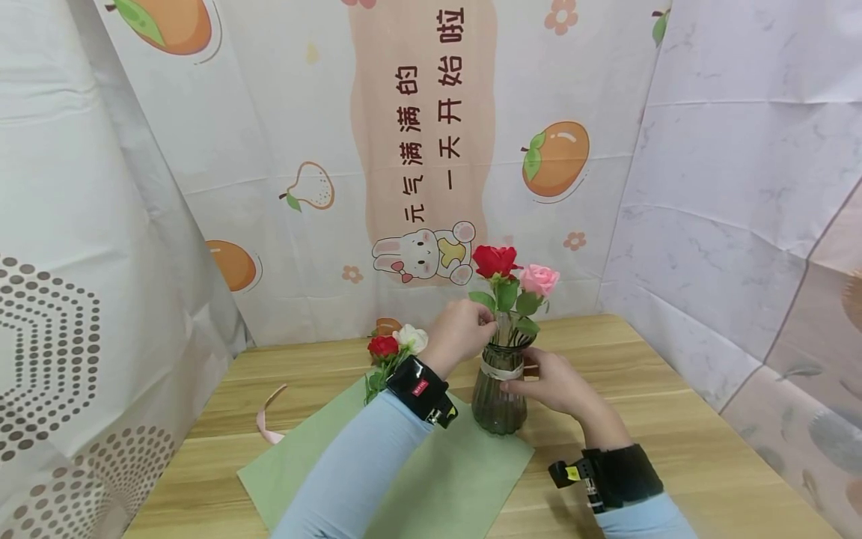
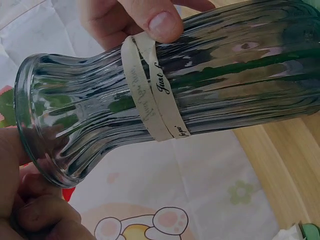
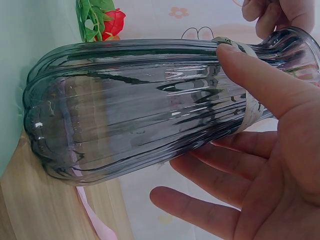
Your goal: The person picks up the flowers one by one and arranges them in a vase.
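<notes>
A ribbed, smoky glass vase (image 1: 498,408) stands upright on the corner of a green sheet, with a pale printed ribbon (image 2: 150,87) round its neck. From its mouth rise a red rose (image 1: 494,261) and a pink rose (image 1: 539,280); stems show through the glass. My left hand (image 1: 461,333) is at the rim, its curled fingers appearing to pinch the red rose's stem; the fingertips are partly hidden. My right hand (image 1: 562,385) holds the vase from the right, thumb (image 3: 232,57) against the ribbon and fingers around the other side.
Under the vase lies the green sheet (image 1: 431,486) on a wooden table (image 1: 606,374). Another red rose (image 1: 383,346) and a white rose (image 1: 411,339) lie behind my left wrist. A pink ribbon (image 1: 263,423) curls at the left. Printed cloth hangs behind and at both sides.
</notes>
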Available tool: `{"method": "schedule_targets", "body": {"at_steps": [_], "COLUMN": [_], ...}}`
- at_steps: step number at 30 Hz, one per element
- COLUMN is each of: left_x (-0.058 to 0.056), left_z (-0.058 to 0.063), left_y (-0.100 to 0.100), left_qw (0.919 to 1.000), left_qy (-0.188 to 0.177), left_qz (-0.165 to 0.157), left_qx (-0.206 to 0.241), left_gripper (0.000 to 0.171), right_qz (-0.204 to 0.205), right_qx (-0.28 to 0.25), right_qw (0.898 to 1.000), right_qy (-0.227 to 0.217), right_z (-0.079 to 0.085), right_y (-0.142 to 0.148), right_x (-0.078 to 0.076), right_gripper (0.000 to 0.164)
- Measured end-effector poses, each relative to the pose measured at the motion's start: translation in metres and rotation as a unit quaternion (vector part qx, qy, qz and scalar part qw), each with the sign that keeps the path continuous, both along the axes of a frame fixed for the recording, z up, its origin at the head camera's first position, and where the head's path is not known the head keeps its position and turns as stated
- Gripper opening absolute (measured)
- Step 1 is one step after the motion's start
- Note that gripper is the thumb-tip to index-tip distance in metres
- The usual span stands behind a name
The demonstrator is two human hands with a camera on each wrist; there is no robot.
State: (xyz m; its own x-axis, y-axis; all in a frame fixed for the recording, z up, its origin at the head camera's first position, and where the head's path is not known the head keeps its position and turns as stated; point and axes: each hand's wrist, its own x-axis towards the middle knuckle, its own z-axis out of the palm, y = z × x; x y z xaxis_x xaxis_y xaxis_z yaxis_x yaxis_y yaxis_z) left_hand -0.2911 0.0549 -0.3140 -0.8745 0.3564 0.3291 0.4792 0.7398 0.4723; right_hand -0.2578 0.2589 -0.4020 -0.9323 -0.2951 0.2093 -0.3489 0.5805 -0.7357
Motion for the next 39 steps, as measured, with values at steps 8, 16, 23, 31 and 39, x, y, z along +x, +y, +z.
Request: {"method": "schedule_targets", "body": {"at_steps": [8,16,23,31,39], "left_x": [0.001,0.002,0.003,0.007,0.016], "left_z": [-0.001,-0.002,0.0,0.009,0.024], "left_y": [0.004,0.001,-0.005,-0.021,-0.038], "left_qw": [0.9998,0.9999,0.9985,0.9939,0.9882], "left_qy": [-0.011,0.001,-0.015,0.016,0.061], "left_qz": [0.004,-0.008,-0.017,-0.026,-0.023], "left_qx": [-0.016,0.011,0.05,0.106,0.139], "left_gripper": [0.016,0.018,0.02,0.017,0.02], "right_qz": [0.003,0.006,0.004,0.008,0.004], "right_qx": [0.0,0.001,0.003,0.003,0.004], "right_qw": [1.0,1.0,1.0,1.0,1.0], "right_qy": [0.003,0.004,-0.002,-0.003,-0.004], "right_z": [0.0,0.001,0.002,0.001,0.002], "right_y": [0.001,0.0,0.0,0.0,0.0], "right_x": [0.001,0.0,0.002,0.001,0.001], "right_gripper": [0.069,0.069,0.071,0.072,0.073]}}
